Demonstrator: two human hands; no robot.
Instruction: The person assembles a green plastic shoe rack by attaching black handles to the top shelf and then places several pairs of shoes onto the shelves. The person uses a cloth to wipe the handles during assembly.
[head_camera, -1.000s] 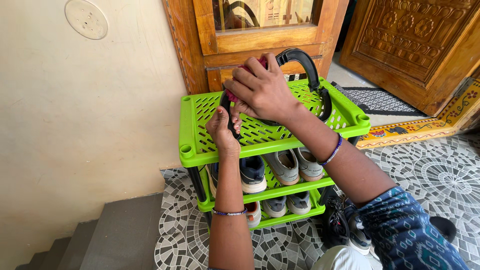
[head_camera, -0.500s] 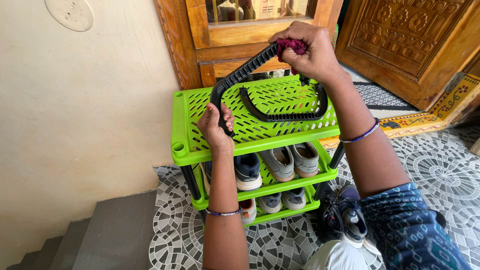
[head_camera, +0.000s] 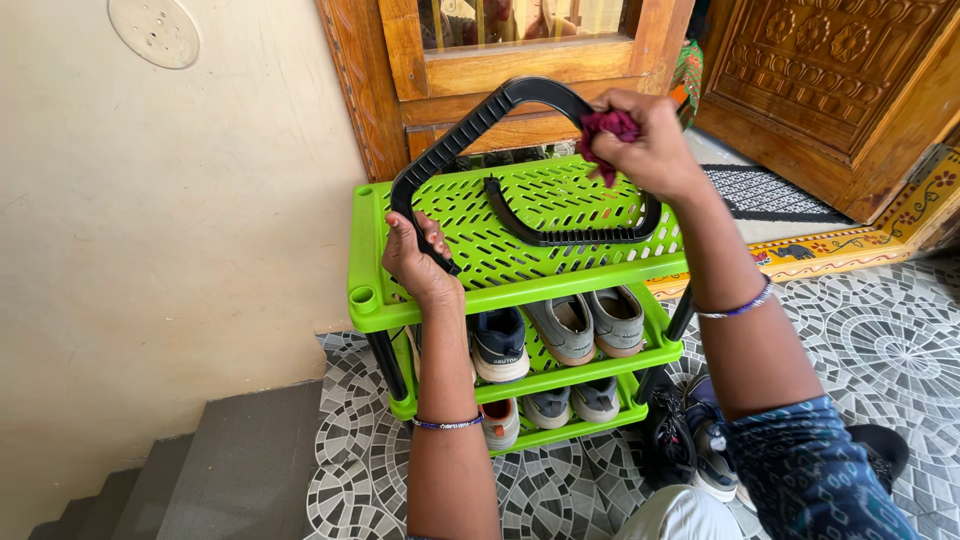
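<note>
Your right hand (head_camera: 650, 145) covers most of the maroon cloth (head_camera: 607, 128), so you cannot tell how it is folded, and it hides the black plastic handle (head_camera: 470, 130) where the fingers wrap it. Your left hand (head_camera: 418, 262) hides the handle's lower end (how it meets the green shoe rack (head_camera: 520, 290) is unclear). The dark sneakers (head_camera: 690, 445) sit partly behind your arm.
</note>
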